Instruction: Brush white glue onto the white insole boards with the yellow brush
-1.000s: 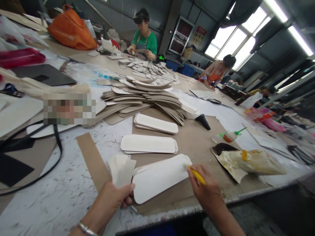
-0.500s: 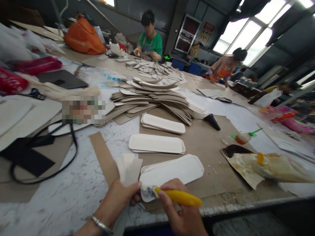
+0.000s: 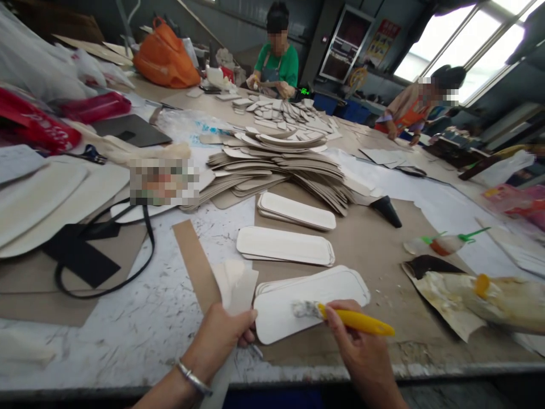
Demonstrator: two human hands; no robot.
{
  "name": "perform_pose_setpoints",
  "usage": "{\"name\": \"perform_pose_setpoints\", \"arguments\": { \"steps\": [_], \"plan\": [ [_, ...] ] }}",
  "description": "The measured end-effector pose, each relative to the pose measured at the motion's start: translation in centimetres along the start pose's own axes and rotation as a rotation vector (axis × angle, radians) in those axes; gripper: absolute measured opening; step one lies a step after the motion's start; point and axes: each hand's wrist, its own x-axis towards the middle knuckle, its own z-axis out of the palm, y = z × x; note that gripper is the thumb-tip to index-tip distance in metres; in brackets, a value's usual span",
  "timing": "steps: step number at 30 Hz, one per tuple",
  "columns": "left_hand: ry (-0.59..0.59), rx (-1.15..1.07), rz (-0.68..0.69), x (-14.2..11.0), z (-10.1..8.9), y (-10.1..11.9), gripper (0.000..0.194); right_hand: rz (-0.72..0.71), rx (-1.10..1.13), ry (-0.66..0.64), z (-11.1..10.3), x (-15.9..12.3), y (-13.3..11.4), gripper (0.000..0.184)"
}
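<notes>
My right hand point(image 3: 361, 355) is closed around a yellow-handled brush point(image 3: 344, 318), whose bristles rest on the top white oblong card point(image 3: 293, 301) of a small stack at the table's near edge. My left hand point(image 3: 223, 338) is closed on a folded pale strip point(image 3: 238, 287) and presses at the left end of that card stack. A metal bangle sits on my left wrist. Two more stacks of white oblong cards point(image 3: 285, 247) lie just beyond on brown paper.
A big heap of grey-brown cut boards point(image 3: 276, 165) fills the middle of the table. A glue-smeared bag point(image 3: 481, 298) and a green-capped bottle point(image 3: 443, 244) lie at right, a black strap point(image 3: 106, 255) at left. Two other people work at the far side.
My right hand swept the brush from the card's far right end to its near left end, then back toward the middle. The camera view shifted rightward.
</notes>
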Motion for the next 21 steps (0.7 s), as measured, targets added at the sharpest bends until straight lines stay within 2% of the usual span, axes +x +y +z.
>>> {"name": "perform_pose_setpoints", "arguments": {
  "steps": [3, 6, 9, 12, 15, 18, 21],
  "plan": [
    [0.013, -0.009, -0.019, 0.0, 0.1, -0.2, 0.024, -0.006, -0.23, 0.142, -3.1, 1.3, 3.1, 0.023],
    [0.054, -0.024, 0.01, 0.0, 0.3, -0.4, 0.025, -0.108, -0.39, 0.177, -4.7, 1.8, 4.2, 0.021],
    [0.074, -0.013, 0.039, 0.0, 0.4, -0.7, 0.026, -0.256, -0.435, 0.124, -3.2, 1.0, 3.0, 0.015],
    [0.098, 0.002, 0.046, 0.0, 0.5, -0.9, 0.029, -0.338, -0.327, 0.034, -1.5, 0.1, 1.0, 0.014],
    [0.121, -0.023, 0.042, -0.1, 0.6, -0.8, 0.027, -0.365, -0.247, 0.014, -2.2, 0.3, 0.6, 0.013],
    [0.132, -0.017, 0.044, -0.1, 0.7, -0.8, 0.028, -0.349, -0.376, 0.098, -3.7, 1.0, 2.0, 0.01],
    [0.134, -0.011, 0.048, 0.2, 0.7, -1.3, 0.032, -0.348, -0.374, 0.064, -2.7, 0.7, 2.3, 0.01]
  ]
}}
